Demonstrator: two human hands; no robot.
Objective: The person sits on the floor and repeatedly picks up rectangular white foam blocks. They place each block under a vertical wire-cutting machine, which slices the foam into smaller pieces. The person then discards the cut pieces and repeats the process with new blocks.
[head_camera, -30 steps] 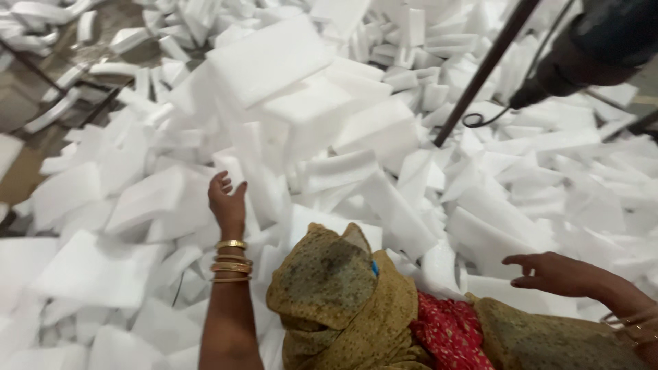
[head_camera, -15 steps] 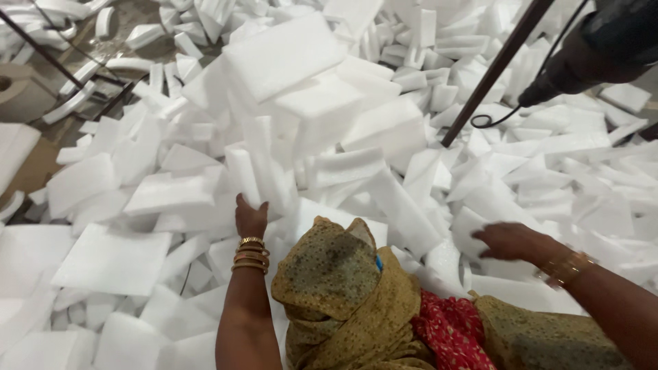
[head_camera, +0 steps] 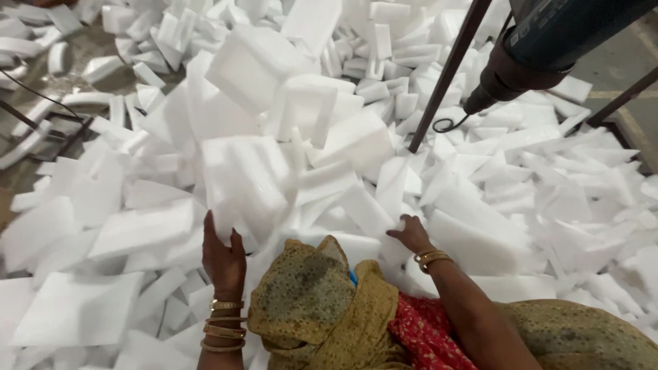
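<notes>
Head view, looking down: a broad heap of white foam pieces (head_camera: 356,137) is seen spread across the floor, slabs and offcuts lying tilted and overlapping in no order. Two hands are reached into its near edge.

The left hand (head_camera: 223,257) is raised with the palm against the lower edge of a large white foam slab (head_camera: 240,185), which stands tilted near the front of the heap. The fingers are laid open along the slab rather than curled; whether the thumb is hooked round the far side cannot be told. Gold bangles (head_camera: 223,329) are worn on that wrist.

The right hand (head_camera: 410,233) is set further right, its fingers bent down onto a smaller foam block (head_camera: 384,250) just beside a long flat slab (head_camera: 480,233). The fingertips are hidden among the pieces, so a closed grip cannot be confirmed.

Between the arms an olive-yellow head covering (head_camera: 308,301) and red patterned cloth (head_camera: 425,336) are seen. At upper right a dark metal rod (head_camera: 449,75) slants down into the heap, and a dark cylindrical tool body (head_camera: 541,48) hangs beside it. Bare concrete floor (head_camera: 617,68) shows at the far right.

As for progress, very little is judged to be done: both hands are only at contact with pieces, nothing is lifted clear, no sorted stack is visible, and nearly the whole heap lies unhandled.
</notes>
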